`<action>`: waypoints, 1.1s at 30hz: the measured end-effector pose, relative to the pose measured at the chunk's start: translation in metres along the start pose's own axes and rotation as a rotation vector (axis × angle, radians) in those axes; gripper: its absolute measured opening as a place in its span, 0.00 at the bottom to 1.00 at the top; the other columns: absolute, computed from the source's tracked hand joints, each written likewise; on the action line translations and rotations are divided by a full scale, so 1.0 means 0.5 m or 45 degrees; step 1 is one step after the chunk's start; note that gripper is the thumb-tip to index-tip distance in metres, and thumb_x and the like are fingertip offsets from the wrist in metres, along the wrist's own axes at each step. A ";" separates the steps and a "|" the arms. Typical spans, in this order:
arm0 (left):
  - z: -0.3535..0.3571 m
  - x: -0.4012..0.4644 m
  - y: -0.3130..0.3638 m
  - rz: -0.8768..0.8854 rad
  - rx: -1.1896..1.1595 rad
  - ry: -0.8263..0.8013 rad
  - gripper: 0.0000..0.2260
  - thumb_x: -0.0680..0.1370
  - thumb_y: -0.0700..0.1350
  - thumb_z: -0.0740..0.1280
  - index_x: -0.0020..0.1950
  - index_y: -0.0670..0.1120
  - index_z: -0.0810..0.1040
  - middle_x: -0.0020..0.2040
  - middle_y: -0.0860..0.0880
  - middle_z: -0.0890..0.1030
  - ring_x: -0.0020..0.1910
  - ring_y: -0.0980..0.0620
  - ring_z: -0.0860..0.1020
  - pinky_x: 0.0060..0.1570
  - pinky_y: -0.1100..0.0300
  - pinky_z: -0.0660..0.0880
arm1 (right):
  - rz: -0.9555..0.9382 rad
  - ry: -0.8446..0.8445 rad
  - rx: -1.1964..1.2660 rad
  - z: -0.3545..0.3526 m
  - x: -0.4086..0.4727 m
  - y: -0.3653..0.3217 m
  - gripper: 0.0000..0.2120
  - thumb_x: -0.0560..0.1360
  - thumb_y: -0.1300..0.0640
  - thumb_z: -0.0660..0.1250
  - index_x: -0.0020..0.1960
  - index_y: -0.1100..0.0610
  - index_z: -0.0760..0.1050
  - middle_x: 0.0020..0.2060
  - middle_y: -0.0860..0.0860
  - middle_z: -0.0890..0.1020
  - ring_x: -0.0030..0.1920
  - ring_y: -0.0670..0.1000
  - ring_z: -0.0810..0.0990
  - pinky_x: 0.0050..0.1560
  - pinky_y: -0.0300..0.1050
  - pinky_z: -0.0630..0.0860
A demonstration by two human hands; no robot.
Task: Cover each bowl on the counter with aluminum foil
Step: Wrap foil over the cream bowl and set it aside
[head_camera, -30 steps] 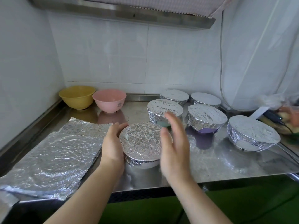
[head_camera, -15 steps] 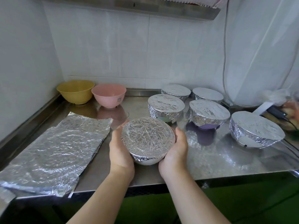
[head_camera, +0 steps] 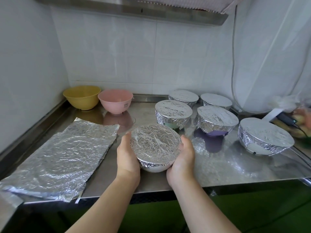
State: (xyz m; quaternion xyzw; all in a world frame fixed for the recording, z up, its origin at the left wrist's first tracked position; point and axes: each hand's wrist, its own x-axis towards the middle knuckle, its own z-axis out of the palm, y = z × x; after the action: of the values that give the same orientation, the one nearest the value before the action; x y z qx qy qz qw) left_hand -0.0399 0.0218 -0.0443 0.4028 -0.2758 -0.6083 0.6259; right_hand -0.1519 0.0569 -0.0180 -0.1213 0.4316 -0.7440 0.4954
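Both the left hand (head_camera: pixel 127 155) and right hand (head_camera: pixel 182 158) cup the foil-covered white bowl (head_camera: pixel 155 149) above the steel counter (head_camera: pixel 218 165); next, probably, setting it beside the covered bowls (head_camera: pixel 217 122).

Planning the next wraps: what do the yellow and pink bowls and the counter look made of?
Yellow bowl and pink bowl: probably matte plastic, with dull, even colour and no glare. Counter: likely stainless steel, with a brushed grey sheen mirroring the bowls.

counter (head_camera: pixel 227 165): glossy steel | foil sheets (head_camera: pixel 57 158): crinkled, shiny | yellow bowl (head_camera: pixel 82 97): matt plastic
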 end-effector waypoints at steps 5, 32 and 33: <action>-0.017 0.010 0.004 -0.013 0.167 0.007 0.27 0.74 0.70 0.66 0.67 0.56 0.82 0.66 0.53 0.83 0.66 0.49 0.81 0.73 0.42 0.70 | 0.010 -0.077 -0.144 -0.017 0.007 -0.013 0.17 0.84 0.46 0.63 0.57 0.55 0.84 0.51 0.53 0.89 0.56 0.55 0.86 0.62 0.52 0.79; 0.056 0.103 0.140 0.439 1.584 -0.318 0.11 0.83 0.52 0.66 0.48 0.55 0.87 0.38 0.57 0.86 0.30 0.61 0.80 0.32 0.64 0.75 | -0.383 -0.368 -1.447 0.062 0.121 -0.104 0.05 0.78 0.54 0.74 0.46 0.49 0.89 0.38 0.46 0.88 0.42 0.45 0.86 0.47 0.40 0.80; 0.056 0.106 0.137 0.428 1.572 -0.320 0.11 0.83 0.53 0.67 0.47 0.55 0.87 0.37 0.57 0.86 0.32 0.59 0.81 0.33 0.64 0.75 | -0.381 -0.357 -1.455 0.061 0.122 -0.101 0.05 0.79 0.55 0.74 0.46 0.50 0.88 0.37 0.48 0.88 0.38 0.44 0.85 0.42 0.37 0.78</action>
State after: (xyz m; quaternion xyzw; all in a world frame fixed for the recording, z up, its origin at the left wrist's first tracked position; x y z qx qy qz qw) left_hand -0.0208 -0.0394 0.0201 0.5653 -0.7049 -0.2744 0.3290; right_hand -0.1945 -0.0034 0.0235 -0.5242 0.6717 -0.4331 0.2940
